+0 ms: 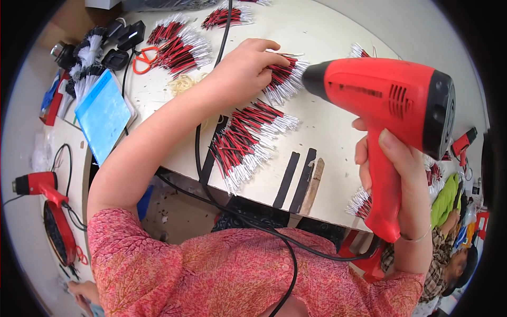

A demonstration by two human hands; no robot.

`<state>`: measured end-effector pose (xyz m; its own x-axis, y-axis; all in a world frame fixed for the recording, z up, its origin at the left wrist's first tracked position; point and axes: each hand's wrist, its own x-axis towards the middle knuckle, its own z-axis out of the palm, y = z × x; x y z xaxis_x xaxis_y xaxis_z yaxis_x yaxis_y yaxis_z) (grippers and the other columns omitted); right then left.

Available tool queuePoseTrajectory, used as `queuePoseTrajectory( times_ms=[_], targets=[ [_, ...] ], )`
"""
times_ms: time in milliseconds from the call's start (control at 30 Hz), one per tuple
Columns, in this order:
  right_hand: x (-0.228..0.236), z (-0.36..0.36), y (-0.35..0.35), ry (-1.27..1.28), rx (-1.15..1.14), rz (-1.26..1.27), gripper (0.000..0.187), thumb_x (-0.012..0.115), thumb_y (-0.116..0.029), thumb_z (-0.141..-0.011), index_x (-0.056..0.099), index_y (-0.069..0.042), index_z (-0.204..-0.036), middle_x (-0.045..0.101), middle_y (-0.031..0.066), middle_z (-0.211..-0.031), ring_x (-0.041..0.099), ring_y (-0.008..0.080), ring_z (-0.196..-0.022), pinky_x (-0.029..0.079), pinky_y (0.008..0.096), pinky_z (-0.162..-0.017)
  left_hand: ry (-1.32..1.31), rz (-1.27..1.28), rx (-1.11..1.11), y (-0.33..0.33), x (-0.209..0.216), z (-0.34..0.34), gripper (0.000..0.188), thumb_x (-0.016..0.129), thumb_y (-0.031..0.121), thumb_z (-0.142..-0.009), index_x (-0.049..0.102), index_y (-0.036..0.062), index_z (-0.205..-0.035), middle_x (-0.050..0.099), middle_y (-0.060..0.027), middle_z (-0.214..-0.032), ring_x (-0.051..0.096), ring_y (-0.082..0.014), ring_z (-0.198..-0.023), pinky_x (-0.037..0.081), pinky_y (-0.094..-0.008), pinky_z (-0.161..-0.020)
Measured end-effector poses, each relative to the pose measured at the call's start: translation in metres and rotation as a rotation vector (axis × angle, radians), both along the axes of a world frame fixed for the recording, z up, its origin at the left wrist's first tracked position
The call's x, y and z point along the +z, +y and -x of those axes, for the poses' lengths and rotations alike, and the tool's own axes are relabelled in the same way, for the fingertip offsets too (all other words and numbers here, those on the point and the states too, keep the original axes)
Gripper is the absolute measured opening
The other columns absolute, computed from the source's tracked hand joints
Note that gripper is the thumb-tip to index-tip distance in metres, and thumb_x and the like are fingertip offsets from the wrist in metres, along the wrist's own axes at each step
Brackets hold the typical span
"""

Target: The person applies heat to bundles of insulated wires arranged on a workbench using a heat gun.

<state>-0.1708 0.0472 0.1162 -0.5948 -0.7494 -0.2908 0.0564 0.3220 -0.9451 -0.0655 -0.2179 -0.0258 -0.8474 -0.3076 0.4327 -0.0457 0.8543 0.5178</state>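
Note:
My right hand [393,153] is closed around the handle of a red heat gun [369,87] with a black nozzle, which points left. The nozzle tip is close to the white ends of a bundle of short red and black wires [282,79]. My left hand [256,66] reaches across from the left and holds that bundle against the table, its thumb and fingers on the red part. Part of the bundle is hidden under the fingers. Just below, a wider fanned row of similar wires [245,138] lies near the table edge.
More wire bundles [182,50] lie at the back left beside orange-handled scissors [145,59]. Dark strips [302,182] rest at the front edge. A black cable [196,142] crosses the table and my lap. A blue notebook [103,116] is at left; another person [449,259] sits at right.

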Motion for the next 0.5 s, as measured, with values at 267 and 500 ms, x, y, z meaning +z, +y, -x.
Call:
queuePoseTrajectory(
  times_ms=[267,500],
  targets=[
    [0.004,-0.002,0.001,0.002,0.071,-0.045,0.053,0.059,-0.037,-0.098,0.056,0.006,-0.128,0.063,0.0142,-0.092,0.052,0.0102,-0.055,0.039,0.0206,-0.049,-0.071,0.037,-0.019,-0.003,0.000,-0.005,0.026,0.056,0.001,-0.087,0.072,0.0052,-0.108,0.056,-0.0148,-0.142,0.049,-0.0329,-0.134,0.042,-0.0401,-0.112],
    [0.002,0.009,0.006,0.024,0.010,-0.061,0.053,0.061,-0.037,-0.096,0.056,0.007,-0.125,0.062,0.0134,-0.087,0.051,0.0104,-0.052,0.040,0.0212,-0.049,0.025,0.040,0.046,-0.007,0.003,-0.006,0.034,0.058,0.002,-0.089,0.070,0.0117,-0.119,0.057,-0.0106,-0.142,0.051,-0.0308,-0.134,0.041,-0.0410,-0.113]
  ],
)
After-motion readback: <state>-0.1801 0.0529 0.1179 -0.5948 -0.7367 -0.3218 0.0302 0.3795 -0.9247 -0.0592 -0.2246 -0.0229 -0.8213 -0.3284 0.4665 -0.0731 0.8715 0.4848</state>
